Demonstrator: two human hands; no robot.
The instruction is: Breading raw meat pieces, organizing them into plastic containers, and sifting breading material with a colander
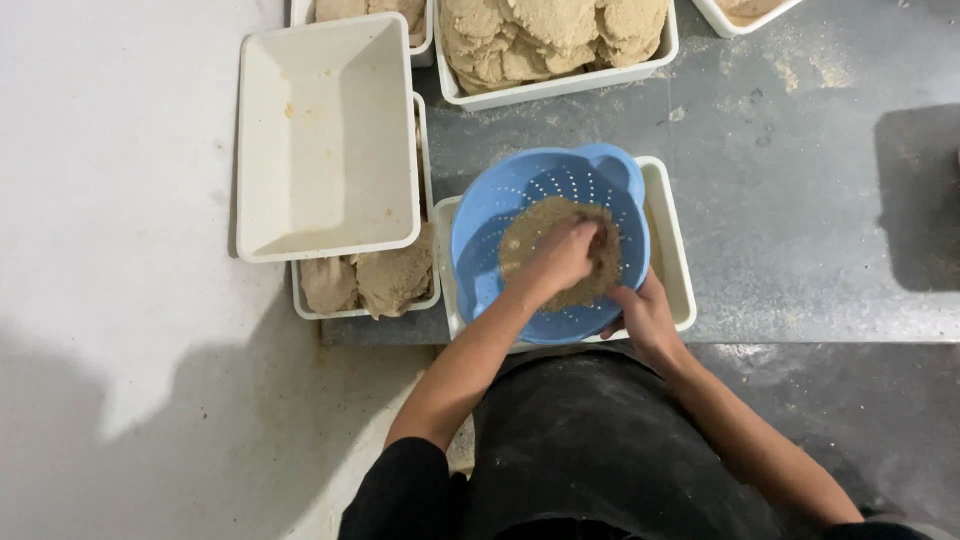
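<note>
A blue colander (487, 235) rests on top of a white rectangular tub (673, 250). A mound of brown crumbs (523, 243) lies in the colander's bottom. My left hand (562, 258) is down in the crumbs with its fingers curled into them. At the colander's near right edge, my right hand (643, 318) grips the rim. Both forearms reach in from below, over my dark apron.
An empty white tub (325, 140) sits stacked on a tub of crumb-coated pieces (372, 282) at the left. A tub piled with breaded cutlets (550, 35) stands at the back, another tub corner (745, 10) at the top right. Crumbs dust the grey table (800, 200).
</note>
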